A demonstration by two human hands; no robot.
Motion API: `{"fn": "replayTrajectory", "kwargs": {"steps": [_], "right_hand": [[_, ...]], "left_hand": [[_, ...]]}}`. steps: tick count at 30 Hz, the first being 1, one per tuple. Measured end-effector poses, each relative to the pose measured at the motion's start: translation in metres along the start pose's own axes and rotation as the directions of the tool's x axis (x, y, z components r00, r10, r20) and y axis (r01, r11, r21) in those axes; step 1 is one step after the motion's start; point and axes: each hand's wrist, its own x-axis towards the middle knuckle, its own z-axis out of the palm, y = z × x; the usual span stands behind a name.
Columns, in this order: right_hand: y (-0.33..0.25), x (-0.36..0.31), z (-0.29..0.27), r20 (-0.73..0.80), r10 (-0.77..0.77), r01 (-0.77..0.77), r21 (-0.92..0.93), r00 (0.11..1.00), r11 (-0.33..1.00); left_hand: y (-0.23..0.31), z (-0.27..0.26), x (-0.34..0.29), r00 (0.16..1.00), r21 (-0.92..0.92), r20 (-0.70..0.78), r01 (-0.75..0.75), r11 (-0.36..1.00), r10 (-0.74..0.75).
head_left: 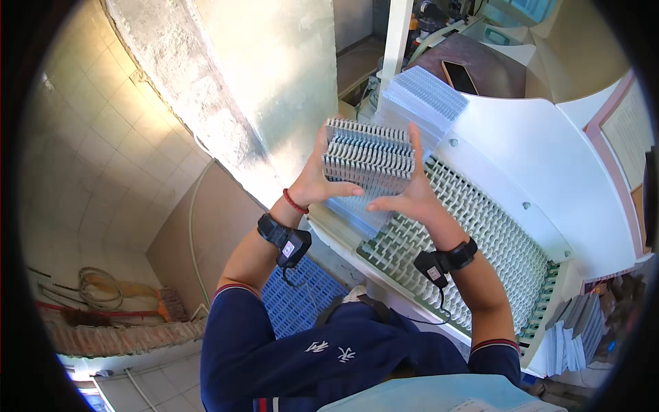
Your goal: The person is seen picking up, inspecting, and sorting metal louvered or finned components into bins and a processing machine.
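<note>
Between my two hands is a stack of clear plastic trays (368, 156) with rows of thin grey ridges along its top; the exact kind of piece in it cannot be made out. My left hand (319, 175) presses the stack's left side, thumb across the near face. On the right side my right hand (417, 189) grips it, its thumb also reaching over the near face. The stack is above the left end of a machine bed (480, 226) covered in rows of pale rollers. Beneath it, clear plastic sheets (360, 216) partly show. Just beyond lies another clear ridged stack (429, 96).
A white machine cover (525, 144) rises along the bed's far side, with a phone (460, 77) on a dark surface behind. Grey panels (576, 329) stand at the bed's right end. A blue slatted mat (298, 295) lies on the floor, and a wall (281, 62) borders the left.
</note>
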Motion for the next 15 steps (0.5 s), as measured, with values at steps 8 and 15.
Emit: {"fn": "replayTrajectory", "kwargs": {"steps": [8,15], "right_hand": [[-0.009,-0.001,-0.018,0.024,-0.044,0.047,-0.096,0.999,0.994],[-0.074,0.039,-0.041,0.058,-0.173,0.174,-0.582,0.983,0.794]], "left_hand": [[0.003,0.004,-0.003,1.0,-0.061,-0.002,0.017,0.998,-0.018],[0.0,0.002,-0.002,1.0,-0.025,-0.012,-0.018,1.0,0.018]]}}
